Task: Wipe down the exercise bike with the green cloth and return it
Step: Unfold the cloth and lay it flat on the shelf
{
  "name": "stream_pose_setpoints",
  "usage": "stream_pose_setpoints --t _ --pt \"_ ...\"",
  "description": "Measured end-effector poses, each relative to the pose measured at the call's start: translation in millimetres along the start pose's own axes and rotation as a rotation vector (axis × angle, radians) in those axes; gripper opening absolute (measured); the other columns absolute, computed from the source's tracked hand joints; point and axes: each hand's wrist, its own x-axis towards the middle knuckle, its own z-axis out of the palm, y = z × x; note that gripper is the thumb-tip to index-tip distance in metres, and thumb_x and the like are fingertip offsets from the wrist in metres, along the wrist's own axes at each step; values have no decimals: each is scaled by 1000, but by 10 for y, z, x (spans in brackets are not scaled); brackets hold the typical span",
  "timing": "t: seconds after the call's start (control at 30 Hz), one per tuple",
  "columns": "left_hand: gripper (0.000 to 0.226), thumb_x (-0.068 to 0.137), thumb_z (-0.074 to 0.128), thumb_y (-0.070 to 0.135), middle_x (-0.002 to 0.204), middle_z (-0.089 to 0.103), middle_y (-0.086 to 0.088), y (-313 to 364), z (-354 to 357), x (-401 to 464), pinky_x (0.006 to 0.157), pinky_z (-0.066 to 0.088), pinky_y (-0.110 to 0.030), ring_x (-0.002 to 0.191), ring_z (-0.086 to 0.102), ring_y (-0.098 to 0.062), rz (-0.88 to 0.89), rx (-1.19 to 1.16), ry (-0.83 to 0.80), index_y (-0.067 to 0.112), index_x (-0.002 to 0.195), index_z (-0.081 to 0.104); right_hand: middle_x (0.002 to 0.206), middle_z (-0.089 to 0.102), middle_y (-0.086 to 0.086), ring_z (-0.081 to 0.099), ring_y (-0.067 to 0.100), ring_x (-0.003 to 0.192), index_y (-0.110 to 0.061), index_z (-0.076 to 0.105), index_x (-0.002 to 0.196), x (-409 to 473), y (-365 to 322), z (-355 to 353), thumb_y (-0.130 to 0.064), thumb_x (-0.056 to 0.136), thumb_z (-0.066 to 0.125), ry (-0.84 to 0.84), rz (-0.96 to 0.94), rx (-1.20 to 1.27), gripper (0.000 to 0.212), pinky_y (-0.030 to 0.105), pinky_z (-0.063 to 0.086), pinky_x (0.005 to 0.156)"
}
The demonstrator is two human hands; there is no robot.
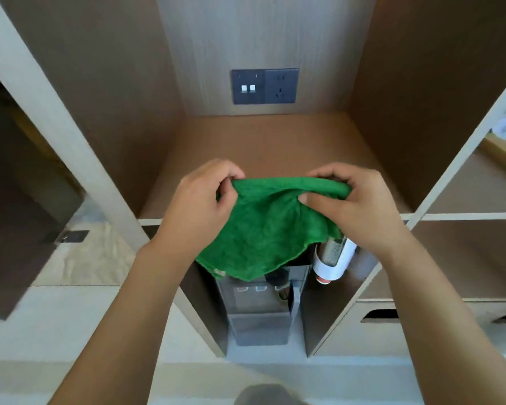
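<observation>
Brown shelving alcove [263, 147] ahead, grey socket plate [265, 86] on back wall, water dispenser [260, 311] below. Green cloth [263, 226] hanging in front of shelf, top edge pinched by left hand [199, 206] and right hand [351, 206]. Likely return step: lay flat on shelf next. No legible writing.

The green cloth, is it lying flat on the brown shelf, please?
No, the green cloth hangs in the air, pinched by the left hand and right hand.
</observation>
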Motion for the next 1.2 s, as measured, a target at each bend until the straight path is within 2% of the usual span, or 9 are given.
stream_pose_setpoints --t 0.17,0.43,0.67,0.73,0.8,0.87,0.93,1.1,1.2 --pt "28 97 53 0 101 68 5 -213 204 322 84 55 -45 94 65 -18 -66 64 -105 17 112 70 94 79 -8 77 14 88 -33 76 100 405 391 -116 -19 87 86 -51 5 -22 22 50 65 79" --pt "27 99 54 -1 108 68 -5 -396 455 555 87 54 -47 102 67 -32 -200 178 -208 12 114 73 112 69 -14 65 9 106 -34 68 125 922 801 46 -20 92 80 -23 -26 -221 37 35 57 98" --pt "22 94 70 12 109 60 5 -215 303 417 85 51 -38 101 59 -19 -56 135 -217 23 112 72 112 59 -8 56 4 89 -21 74 117 912 822 69 -12 87 83 115 -121 -300 32 23 51 85" --pt "20 94 74 19 110 65 9 -146 223 331 87 53 -36 101 63 -12 -80 47 -335 25 114 74 109 58 -8 57 5 89 -20 76 109 854 759 69 -5 89 78 67 -189 -290 25 19 49 83" --pt "26 94 77 28 116 66 15 -135 147 244 96 52 -32 108 62 -4 -135 19 -437 27 119 74 109 61 -4 61 10 97 -17 77 104 792 691 67 0 86 71 -22 -261 -250 26 27 50 85" --pt "35 93 75 42 126 63 24 -82 87 127 100 48 -22 117 57 4 -182 6 -441 36 127 68 115 65 -3 64 16 111 -16 79 102 723 610 37 2 75 62 -135 -241 -196 37 36 52 96" --pt "47 92 66 60 134 57 28 60 83 11 99 45 -19 123 52 6 -179 60 -431 43 134 57 127 66 -4 62 15 125 -16 79 108 641 541 -18 1 68 59 -276 -155 -148 49 33 49 106" --pt "75 76 56 82 140 55 12 376 422 -148 109 43 -43 131 52 -15 -94 370 -421 34 133 49 152 52 -6 47 4 145 -15 68 137 428 428 -35 15 74 70 -446 -100 -200 70 30 44 117" --pt "82 75 66 76 148 49 3 415 570 -156 116 36 -54 140 47 -23 -128 470 -477 29 138 45 159 45 -13 38 -1 150 -22 63 144 362 371 -68 12 76 74 -501 -44 -247 77 33 42 120"
